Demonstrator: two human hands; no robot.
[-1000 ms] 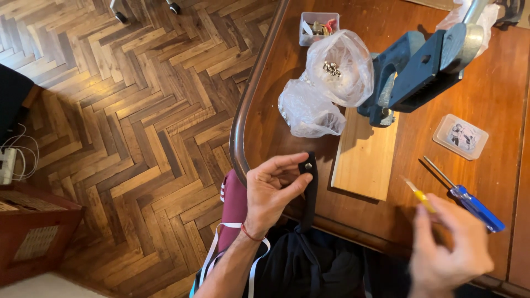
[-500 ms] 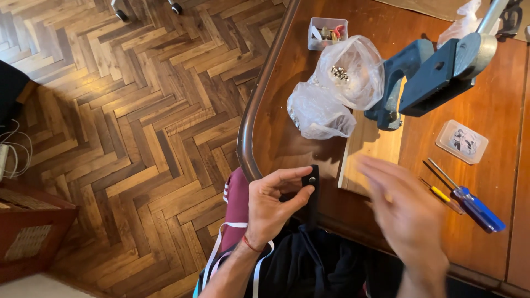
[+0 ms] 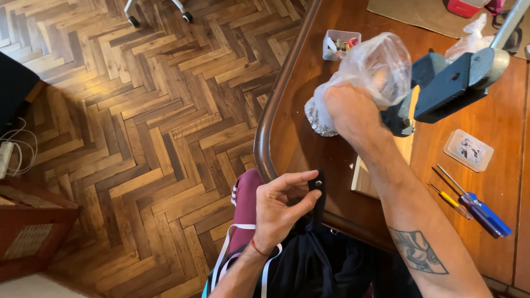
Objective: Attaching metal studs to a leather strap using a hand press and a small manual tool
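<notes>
the left hand (image 3: 284, 207), low in the middle of the frame, pinches a small black strap end with a metal stud (image 3: 317, 185) between thumb and fingertips, holding it up just off the curved edge of the dark wooden table (image 3: 287, 99), with the stud facing the camera. the strap runs down into dark fabric in the lap.

the right hand (image 3: 349, 110), reaching up the centre of the frame, is closed around the gathered neck of a clear plastic bag (image 3: 381, 66); a second, crumpled bag (image 3: 319, 118) sits just left of the fist, touching it. what is inside is too blurred to tell.

right of the bags a blue bench vise (image 3: 447, 88) stands on a pale wooden board (image 3: 364, 179). a small open tray of bits (image 3: 339, 44) lies at the upper middle, and a clear flat case (image 3: 469, 150) and blue- and yellow-handled screwdrivers (image 3: 475, 207) lie at the right.
</notes>
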